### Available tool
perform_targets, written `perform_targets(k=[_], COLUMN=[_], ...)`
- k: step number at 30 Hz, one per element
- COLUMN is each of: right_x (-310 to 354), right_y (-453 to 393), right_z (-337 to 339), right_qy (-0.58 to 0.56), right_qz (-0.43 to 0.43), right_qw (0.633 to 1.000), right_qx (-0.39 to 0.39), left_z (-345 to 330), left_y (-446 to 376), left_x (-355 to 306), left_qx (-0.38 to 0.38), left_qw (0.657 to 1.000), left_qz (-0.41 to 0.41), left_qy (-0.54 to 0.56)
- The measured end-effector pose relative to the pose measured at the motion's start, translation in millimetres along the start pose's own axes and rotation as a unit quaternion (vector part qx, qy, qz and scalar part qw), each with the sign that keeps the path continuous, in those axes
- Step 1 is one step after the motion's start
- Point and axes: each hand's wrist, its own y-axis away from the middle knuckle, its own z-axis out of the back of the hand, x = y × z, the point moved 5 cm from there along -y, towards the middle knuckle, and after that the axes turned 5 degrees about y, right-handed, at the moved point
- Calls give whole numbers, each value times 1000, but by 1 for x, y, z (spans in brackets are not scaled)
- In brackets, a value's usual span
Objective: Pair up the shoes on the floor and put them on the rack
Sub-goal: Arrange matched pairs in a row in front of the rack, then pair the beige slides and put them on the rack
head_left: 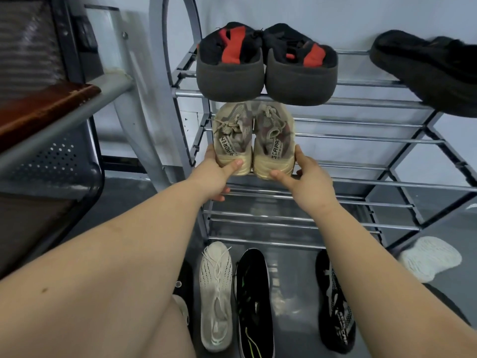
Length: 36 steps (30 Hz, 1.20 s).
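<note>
Beige pair (254,140) on rack (361,140) 2nd shelf, at 12 o'clock; L hand (214,174) and R hand (307,182) each grip a heel. Step: seating the pair. Next, prob.: let go, match white shoe (216,295) at 6 o'clock.

Legible text appears on the heel pull tabs of the two beige sneakers standing at the front edge of the rack's second shelf. The left beige sneaker (232,140) carries a tab reading, in part, "CAPREN"; its first letter and a smaller line beneath cannot be made out. The right beige sneaker (275,143) carries a tab reading, in part, "SCAPAD". The black patterned shoe (335,308) on the floor bears white lettering too blurred to read.
</note>
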Motion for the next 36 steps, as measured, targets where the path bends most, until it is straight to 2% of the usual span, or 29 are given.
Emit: perform_targets(k=[6,11,18,20,24,28,30,33,36], right_x=[1,4,-9,-18,-45,-78,-98,-132,-167], right_y=[-1,13,44,55,78,101,112,132,156], right_z=[-2,-5,3,6,8,12,16,22,31], right_qy=[18,65,159,183,236,284,302,315,339], right_qz=[-1,15,33,27,8,-15,-29,-70,-115], right_qw=[1000,998,986,982,967,948,939,927,907], right_qx=[4,-1,25,40,95,144,163,193,224], left_z=[1,-1,-12,-19,-40,-88,-116,-150,-179], left_y=[-3,6,32,45,65,87,98,109,112], left_x=[0,-5,-18,-23,-31,-22,-14,-4,0], left_qx=[-5,-29,-47,-59,-101,6,76,156,191], left_qw=[999,991,948,920,828,778,740,696,686], left_qz=[-3,-3,-31,-46,-134,-254,-295,-315,-309], left_qy=[-47,-130,-315,-386,-535,-575,-600,-626,-630])
